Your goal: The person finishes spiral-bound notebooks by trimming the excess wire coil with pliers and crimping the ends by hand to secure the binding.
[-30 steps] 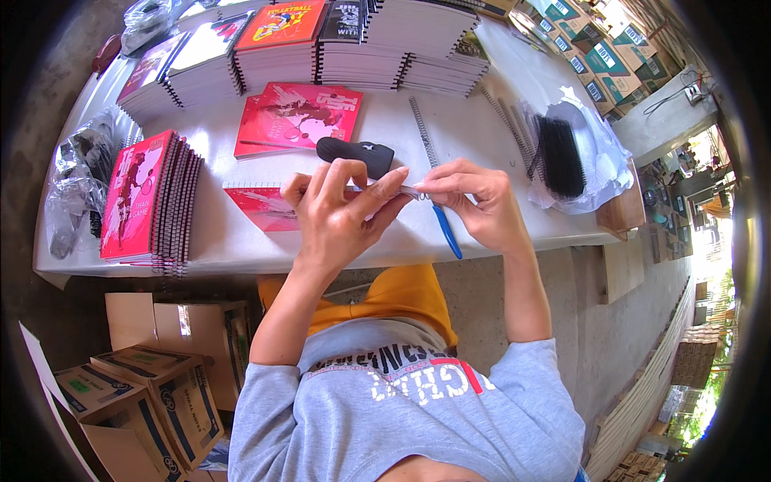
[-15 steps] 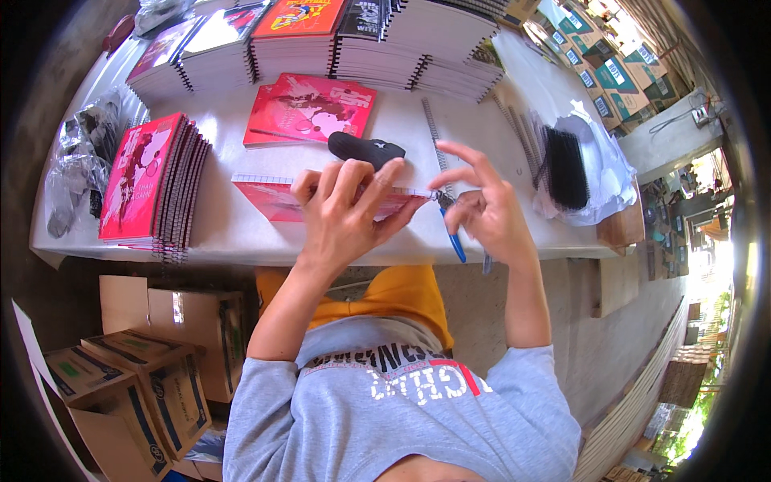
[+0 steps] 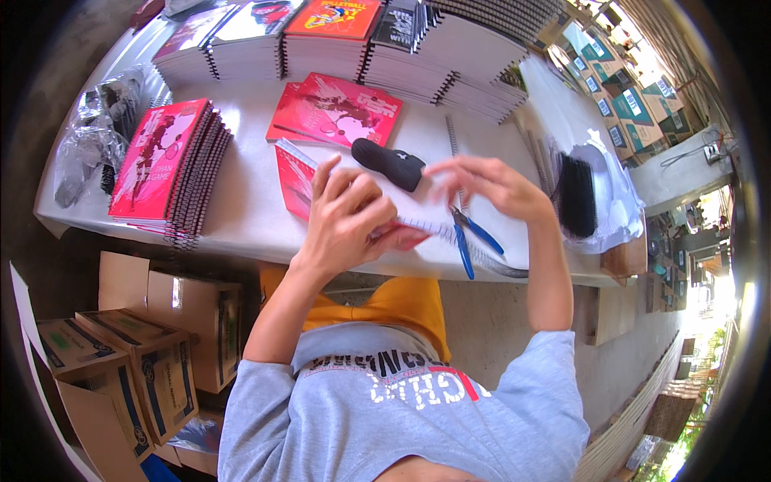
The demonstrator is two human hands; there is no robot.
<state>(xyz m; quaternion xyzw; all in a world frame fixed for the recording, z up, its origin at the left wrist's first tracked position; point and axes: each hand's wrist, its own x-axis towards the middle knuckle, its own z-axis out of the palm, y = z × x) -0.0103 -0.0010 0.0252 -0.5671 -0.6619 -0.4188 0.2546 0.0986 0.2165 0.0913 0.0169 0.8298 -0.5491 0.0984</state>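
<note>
My left hand (image 3: 349, 213) is closed around a pink-covered notebook (image 3: 295, 191), tilted over the near table edge, its hole-punched edge partly hidden by the fingers. To its right my right hand (image 3: 494, 185) hovers with fingers stretched out, tips blurred, and nothing visible in them. Below that hand, blue-handled cutting pliers (image 3: 466, 241) lie on the table with handles apart. A grey binding coil (image 3: 502, 267) lies beside them at the table edge. Beyond the left hand rest a black elongated object (image 3: 385, 163) and pink notebooks (image 3: 333, 112).
A stack of spiral-bound pink notebooks (image 3: 165, 161) stands at left, near a clear plastic bag (image 3: 92, 145). More notebook stacks (image 3: 325, 56) line the back. Black coils (image 3: 576, 197) lie on white plastic at right. Cardboard boxes (image 3: 144, 353) stand below the table, lower left.
My right hand has come away from the pliers, which now lie with handles spread. The notebook has turned, its right end lower and nearer me. The whole view has shifted slightly.
</note>
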